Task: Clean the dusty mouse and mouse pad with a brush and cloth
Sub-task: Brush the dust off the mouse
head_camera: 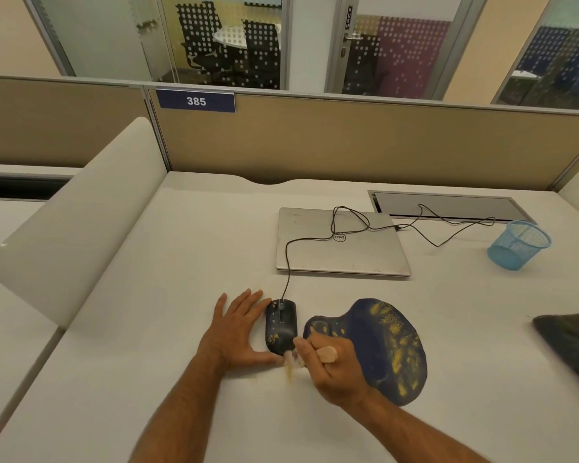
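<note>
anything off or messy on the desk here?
Yes: yellow dust speckles the dark blue mouse pad and the rear of the black wired mouse. The blue mesh bin looks tilted, and the mouse cable sprawls over the closed silver laptop.

Matt white counter [181, 262], smooth. Laptop [341, 255] brushed silver metal, lightly scuffed; mouse [280, 324] dark plastic, slight sheen, yellow dust specks. Mouse pad [391, 349] matt navy with yellow dust, cloth [572, 342] dark soft fabric, bin [518, 243] blue wire mesh.
</note>
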Demonstrator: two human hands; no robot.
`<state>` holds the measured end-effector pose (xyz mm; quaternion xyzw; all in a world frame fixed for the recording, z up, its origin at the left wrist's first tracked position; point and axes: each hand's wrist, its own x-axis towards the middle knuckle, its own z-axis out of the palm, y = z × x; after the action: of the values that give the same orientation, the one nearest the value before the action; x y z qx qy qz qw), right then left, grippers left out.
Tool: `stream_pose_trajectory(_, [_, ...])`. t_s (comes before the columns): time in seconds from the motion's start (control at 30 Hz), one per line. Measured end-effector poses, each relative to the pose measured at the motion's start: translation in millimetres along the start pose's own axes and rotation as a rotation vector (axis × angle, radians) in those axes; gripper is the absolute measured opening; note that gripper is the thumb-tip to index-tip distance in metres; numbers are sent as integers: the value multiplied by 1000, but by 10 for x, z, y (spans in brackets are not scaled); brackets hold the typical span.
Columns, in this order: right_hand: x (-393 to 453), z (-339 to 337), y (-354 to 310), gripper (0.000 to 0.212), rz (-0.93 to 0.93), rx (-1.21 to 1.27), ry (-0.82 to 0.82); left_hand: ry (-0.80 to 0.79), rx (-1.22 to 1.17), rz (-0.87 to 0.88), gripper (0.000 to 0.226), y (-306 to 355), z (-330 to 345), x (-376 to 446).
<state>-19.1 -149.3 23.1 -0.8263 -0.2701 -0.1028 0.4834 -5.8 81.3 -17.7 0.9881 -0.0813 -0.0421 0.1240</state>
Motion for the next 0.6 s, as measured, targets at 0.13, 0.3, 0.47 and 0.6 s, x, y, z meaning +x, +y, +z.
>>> stream_pose_trajectory(0.13, [32, -5, -49, 37, -60, -76, -51, 13, -5, 3, 126, -7, 13, -4])
stream_pose_trajectory(0.3, [-33, -26, -32, 41, -142, -116, -116, 15, 13, 6, 126, -24, 38, 7])
stream_pose_trajectory(0.47, [-24, -15, -67, 35, -213, -163, -207, 8, 21, 17, 127, -48, 62, 25])
stream_pose_trajectory(0.6, [-35, -35, -72, 44, -258, -177, -167, -3, 26, 17, 128, -61, 71, 40])
